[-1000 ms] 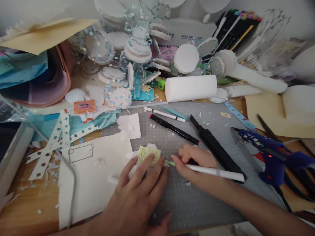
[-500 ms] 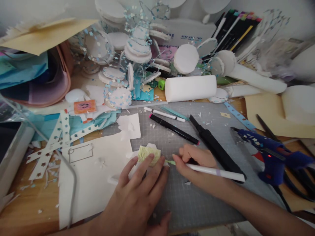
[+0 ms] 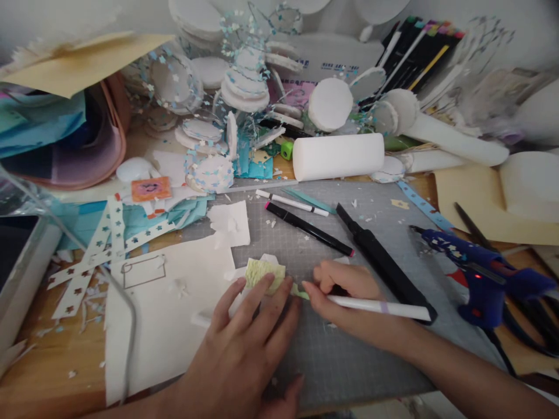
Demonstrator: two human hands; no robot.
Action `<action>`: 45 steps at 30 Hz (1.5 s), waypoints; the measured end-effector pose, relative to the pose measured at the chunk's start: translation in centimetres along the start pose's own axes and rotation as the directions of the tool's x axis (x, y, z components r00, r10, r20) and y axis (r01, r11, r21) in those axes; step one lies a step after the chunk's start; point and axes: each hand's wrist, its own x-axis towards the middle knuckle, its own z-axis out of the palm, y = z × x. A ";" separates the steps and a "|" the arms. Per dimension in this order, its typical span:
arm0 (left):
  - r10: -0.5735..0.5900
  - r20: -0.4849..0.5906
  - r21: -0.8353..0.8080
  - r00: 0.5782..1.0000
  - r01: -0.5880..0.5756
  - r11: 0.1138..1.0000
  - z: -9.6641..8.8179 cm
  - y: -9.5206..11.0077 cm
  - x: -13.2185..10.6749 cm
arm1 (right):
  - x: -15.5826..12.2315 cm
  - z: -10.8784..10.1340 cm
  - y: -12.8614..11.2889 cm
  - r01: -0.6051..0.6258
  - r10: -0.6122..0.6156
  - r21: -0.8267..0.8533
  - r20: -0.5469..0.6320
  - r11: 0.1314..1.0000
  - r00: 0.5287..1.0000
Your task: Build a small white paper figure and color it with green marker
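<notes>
My left hand (image 3: 247, 343) lies flat with its fingers spread, pressing down a small pale-green coloured piece of paper (image 3: 263, 272) on the grey cutting mat (image 3: 349, 355). My right hand (image 3: 343, 291) is closed around a white marker (image 3: 379, 306), whose light-green tip touches the right edge of the paper piece. Both hands meet near the mat's middle.
On the mat lie a black marker with pink end (image 3: 308, 228), a white pen (image 3: 292, 202) and a thick black tool (image 3: 384, 262). A blue glue gun (image 3: 480, 273) lies to the right. A white foam cylinder (image 3: 338, 156), foam discs and paper scraps crowd the back; white sheet (image 3: 170, 314) at left.
My right hand and the marker have shifted slightly left, bringing the tip closer against the green paper. My left hand has stayed in place.
</notes>
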 end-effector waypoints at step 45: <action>-0.004 0.015 -0.016 1.000 0.004 1.000 -0.2 0.1 -0.1 | 0.2 -0.3 -0.3 -0.042 0.042 -0.014 0.000 0.999 0.999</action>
